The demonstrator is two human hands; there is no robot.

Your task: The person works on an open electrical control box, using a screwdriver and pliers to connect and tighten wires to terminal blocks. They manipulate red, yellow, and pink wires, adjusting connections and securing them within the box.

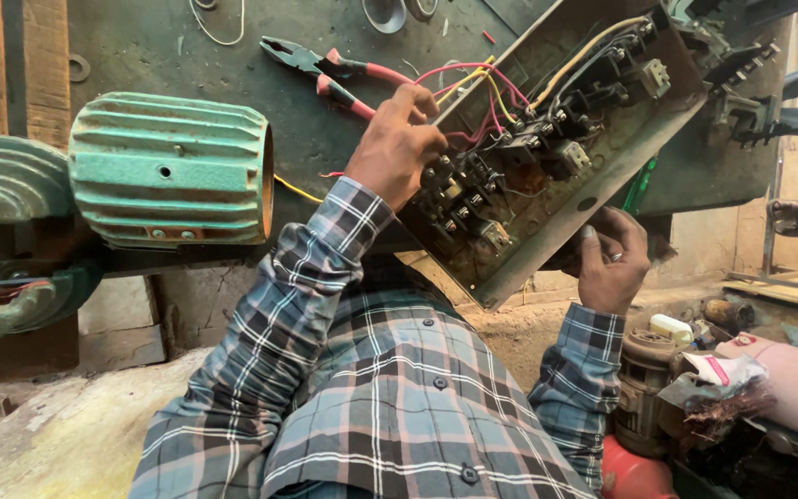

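The green counter [168, 46] fills the far part of the view, with a ribbed green motor housing [170, 171] at the left. An open metal control box [593, 171] lies tilted, its long axis running from near centre up to the far right; inside are dark terminal blocks [473, 180] and red and yellow wires [482, 88]. My left hand [397, 140] rests on the box's near-left end, fingers curled down onto the terminal blocks, its grip closed on something small that I cannot make out. My right hand [613, 261] is under the box's near-right edge, grip wrapped around that rim, supporting it. The left hand is the nearer one to the wiring, which lies just right of it. Red-handled pliers [325, 69] lie on the counter just beyond the left hand, untouched.
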